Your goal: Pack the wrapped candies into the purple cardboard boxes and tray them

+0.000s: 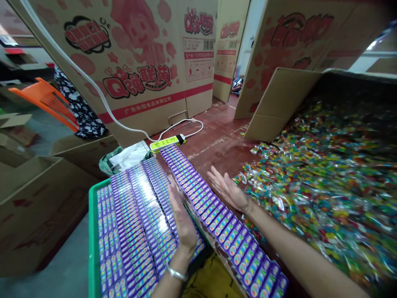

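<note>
A long row of small purple boxes (217,215) lies along the edge of the red-brown table. On the row's left side is my left hand (182,219), upright with fingers stretched out, between the row and a green crate (92,231). That crate is packed with columns of similar purple boxes (133,219). To the right of the row, my right hand (229,190) hovers with its fingers extended and palm facing the row. Neither hand holds anything. Whether either one touches the boxes, I cannot tell.
A large heap of wrapped colourful candies (325,186) spills from a carton on the right. A yellow-green power strip (167,142) with a white cord sits beyond the row. Printed cardboard (149,99) stands behind. An orange chair (49,99) and open cartons (37,207) are at left.
</note>
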`<state>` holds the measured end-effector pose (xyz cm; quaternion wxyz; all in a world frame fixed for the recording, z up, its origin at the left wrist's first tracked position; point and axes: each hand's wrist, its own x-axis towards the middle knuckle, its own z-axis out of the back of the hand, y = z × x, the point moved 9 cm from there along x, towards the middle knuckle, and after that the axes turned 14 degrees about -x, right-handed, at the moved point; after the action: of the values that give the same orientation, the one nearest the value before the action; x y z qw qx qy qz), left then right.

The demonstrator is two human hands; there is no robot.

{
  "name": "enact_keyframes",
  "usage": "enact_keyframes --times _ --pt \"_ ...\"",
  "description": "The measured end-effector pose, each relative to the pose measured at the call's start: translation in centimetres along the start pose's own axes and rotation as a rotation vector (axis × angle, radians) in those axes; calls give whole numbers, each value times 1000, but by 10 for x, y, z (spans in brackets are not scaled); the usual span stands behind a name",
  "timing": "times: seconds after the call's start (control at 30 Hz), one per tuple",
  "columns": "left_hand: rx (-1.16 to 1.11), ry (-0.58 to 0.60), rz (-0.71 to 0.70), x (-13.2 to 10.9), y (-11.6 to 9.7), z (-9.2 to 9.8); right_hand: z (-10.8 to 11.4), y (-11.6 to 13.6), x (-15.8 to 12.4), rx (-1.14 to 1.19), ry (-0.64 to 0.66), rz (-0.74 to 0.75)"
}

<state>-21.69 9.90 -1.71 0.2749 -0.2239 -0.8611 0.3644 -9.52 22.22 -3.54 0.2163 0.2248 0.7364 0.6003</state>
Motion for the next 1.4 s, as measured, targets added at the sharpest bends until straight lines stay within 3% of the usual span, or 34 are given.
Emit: enact_keyframes --times 0.2,0.4,0.77,0.93,1.1,1.23,1.4 --pt "151 146 6 -14 10 -26 -22 -1 2 40 47 -16" --pt "257 141 -17 -13 12 -30 -32 -2 4 101 97 -3" --pt "273 166 -48 -11 10 -34 -34 1 6 11 90 36" --pt "216 192 -96 -15 -8 -31 -13 22 -20 -77 19 80" --pt "300 334 -113 -46 -14 -40 4 21 -64 -109 -28 78" --pt "398 395 -128 -66 -7 -53 -2 8 -73 -88 -24 49" --pt "399 338 -125 -67 -7 -63 -15 3 -70 -19 17 45"
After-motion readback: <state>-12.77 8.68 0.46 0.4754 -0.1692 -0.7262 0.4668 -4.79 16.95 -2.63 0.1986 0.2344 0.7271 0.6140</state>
